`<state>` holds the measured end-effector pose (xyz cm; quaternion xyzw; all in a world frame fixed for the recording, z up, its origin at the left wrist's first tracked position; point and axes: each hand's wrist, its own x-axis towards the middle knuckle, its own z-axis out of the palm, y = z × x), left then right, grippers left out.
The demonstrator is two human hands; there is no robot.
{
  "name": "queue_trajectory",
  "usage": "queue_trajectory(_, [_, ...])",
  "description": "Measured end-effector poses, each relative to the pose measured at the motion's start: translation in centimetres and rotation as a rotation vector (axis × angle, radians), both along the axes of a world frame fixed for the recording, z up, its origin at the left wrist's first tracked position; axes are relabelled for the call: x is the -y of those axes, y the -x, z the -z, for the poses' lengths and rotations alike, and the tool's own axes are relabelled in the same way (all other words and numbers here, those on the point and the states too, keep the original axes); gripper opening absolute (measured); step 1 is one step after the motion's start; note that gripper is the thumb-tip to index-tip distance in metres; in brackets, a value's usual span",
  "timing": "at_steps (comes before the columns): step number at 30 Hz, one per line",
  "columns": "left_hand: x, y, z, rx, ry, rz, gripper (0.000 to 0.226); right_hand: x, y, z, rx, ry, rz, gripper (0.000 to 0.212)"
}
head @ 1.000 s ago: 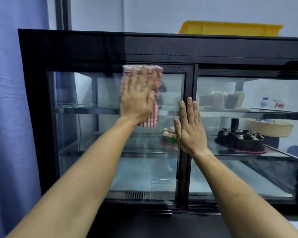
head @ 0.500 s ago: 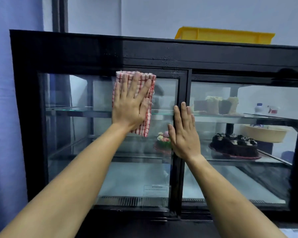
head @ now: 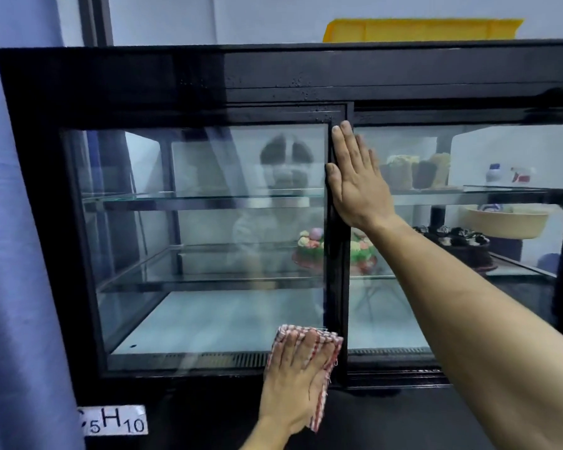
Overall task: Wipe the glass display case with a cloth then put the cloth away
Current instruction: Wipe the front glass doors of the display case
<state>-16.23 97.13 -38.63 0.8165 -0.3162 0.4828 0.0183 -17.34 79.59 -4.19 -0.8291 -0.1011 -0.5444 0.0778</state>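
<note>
Head view: my left hand [head: 294, 381] lies flat, fingers straight, pressing the red-checked cloth [head: 319, 362] against the bottom right corner of the left glass pane [head: 208, 241] of the display case [head: 111, 82], right where the glass meets the lower frame and the centre post [head: 337, 287]. My right hand [head: 355, 180] is open too, palm flat high on the post and the edge of the right pane, bracing it.

To do this stroke well, I judge I should keep the whole palm spread over the cloth so the pressure is even, run it tight along the bottom edge and into the corner, then overlap the next pass leftward. The right hand should hold the sliding door steady without smearing the glass.

Compared with half a second ago, the cloth has travelled from the top of the left pane down to its bottom edge, and the right hand sits higher on the post.
</note>
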Motion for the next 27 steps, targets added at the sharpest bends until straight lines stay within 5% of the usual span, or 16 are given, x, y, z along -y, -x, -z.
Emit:
queue_trajectory(5, [-1.1,-2.4,-12.5,0.213,-0.124,0.131,0.069,0.4,-0.2,0.1,-0.02,-0.029,-0.113,0.059])
queue_trajectory(10, [-0.8,-4.2,-30.6,0.199,0.241,0.08,0.063,2.0,0.3,1.6,-0.087,-0.151,-0.225,0.056])
queue_trajectory(13, [-0.4,-4.1,-34.7,0.206,0.331,0.053,0.061,1.6,0.3,2.0,-0.085,-0.182,-0.225,0.055])
queue_trajectory(17, [0.5,-2.9,-28.1,0.171,0.348,0.056,0.065,1.4,-0.3,2.6,-0.08,-0.254,-0.215,0.057])
queue_trajectory(23, [1.1,0.3,-3.2,-0.001,0.141,0.031,0.073,1.8,-0.5,2.9,-0.099,-0.194,-0.156,0.06])
queue_trajectory(27, [0.9,-0.3,-3.3,-0.02,0.131,-0.058,0.066,1.7,-0.7,3.3,-0.079,-0.169,-0.113,0.06])
